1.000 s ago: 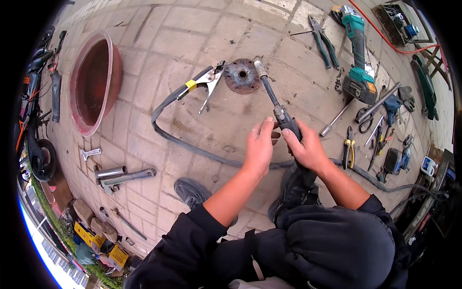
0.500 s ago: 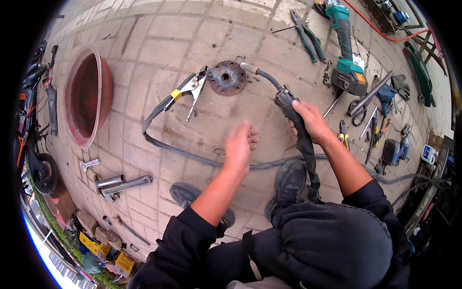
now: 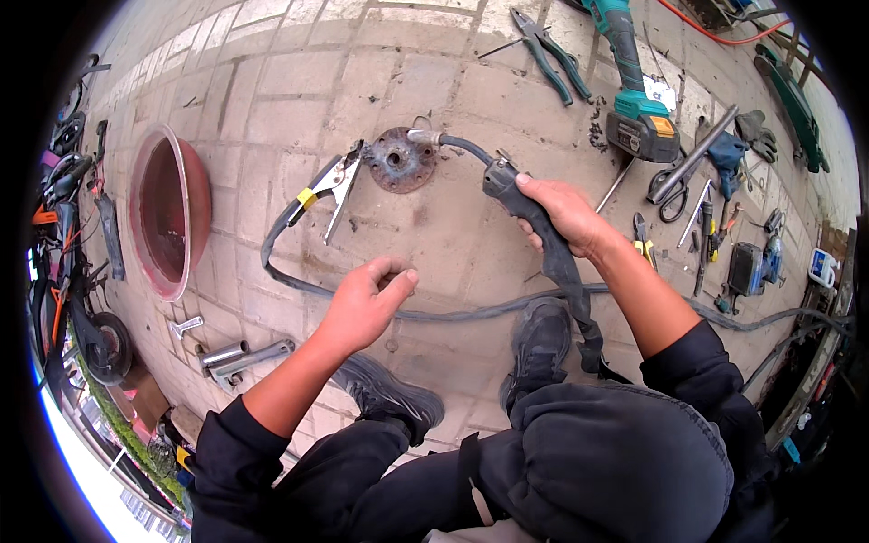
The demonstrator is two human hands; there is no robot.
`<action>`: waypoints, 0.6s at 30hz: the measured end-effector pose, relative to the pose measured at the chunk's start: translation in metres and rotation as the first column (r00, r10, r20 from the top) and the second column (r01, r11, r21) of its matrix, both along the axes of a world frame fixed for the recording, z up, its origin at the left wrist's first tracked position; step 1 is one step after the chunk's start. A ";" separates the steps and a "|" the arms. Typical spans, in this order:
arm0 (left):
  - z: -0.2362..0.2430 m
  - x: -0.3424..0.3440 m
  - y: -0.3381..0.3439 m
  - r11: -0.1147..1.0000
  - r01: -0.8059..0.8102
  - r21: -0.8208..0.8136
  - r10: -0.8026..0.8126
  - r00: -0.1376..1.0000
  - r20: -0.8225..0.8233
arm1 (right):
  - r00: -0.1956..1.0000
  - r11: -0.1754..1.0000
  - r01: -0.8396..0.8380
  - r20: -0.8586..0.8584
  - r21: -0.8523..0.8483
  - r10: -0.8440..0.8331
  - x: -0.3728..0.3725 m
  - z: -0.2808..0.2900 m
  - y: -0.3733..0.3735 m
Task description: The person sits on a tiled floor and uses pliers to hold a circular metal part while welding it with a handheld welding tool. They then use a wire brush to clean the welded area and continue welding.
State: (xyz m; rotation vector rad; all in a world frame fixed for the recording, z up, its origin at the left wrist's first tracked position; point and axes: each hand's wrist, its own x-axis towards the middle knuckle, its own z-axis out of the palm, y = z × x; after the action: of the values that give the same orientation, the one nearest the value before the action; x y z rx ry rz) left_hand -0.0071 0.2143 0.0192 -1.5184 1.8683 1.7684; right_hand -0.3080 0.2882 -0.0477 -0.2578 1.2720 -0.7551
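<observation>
My right hand [image 3: 568, 217] is wrapped round the dark handle of a welding torch [image 3: 503, 183]. The torch's bent neck reaches left, and its nozzle [image 3: 424, 138] is at the upper right edge of a rusty round metal flange [image 3: 412, 175] lying on the paving. A ground clamp [image 3: 340, 185] with yellow-banded handles bites the flange's left side. Below the clamp, my left hand [image 3: 364, 300] hovers over the ground with curled fingers and the thumb against them; nothing shows in it. A grey cable [image 3: 453, 317] runs from the clamp past my shoes to the right.
A reddish basin [image 3: 195, 217] stands at left, metal tubes [image 3: 244, 357] below it. Pliers [image 3: 554, 59] and a teal cordless grinder [image 3: 638, 100] lie at upper right. Scissors [image 3: 672, 204], gloves [image 3: 756, 136] and several hand tools spread along the right. Motorbike parts [image 3: 81, 299] line the left edge.
My left hand has moved left and down, away from the torch. The right hand keeps its hold on the torch. The whole view has shifted, so the ground items appear displaced.
</observation>
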 end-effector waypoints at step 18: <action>0.086 0.023 -0.053 0.910 0.413 0.040 -0.415 0.907 0.079 | 0.573 0.974 -0.080 -0.809 -0.211 -0.128 -0.003 0.043 0.147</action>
State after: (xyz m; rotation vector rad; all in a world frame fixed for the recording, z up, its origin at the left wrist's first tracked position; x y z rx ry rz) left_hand 0.0159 0.1618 0.1050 -1.0634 1.9406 1.4977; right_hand -0.3114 0.4356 -0.0049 -0.8672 2.0868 -0.8330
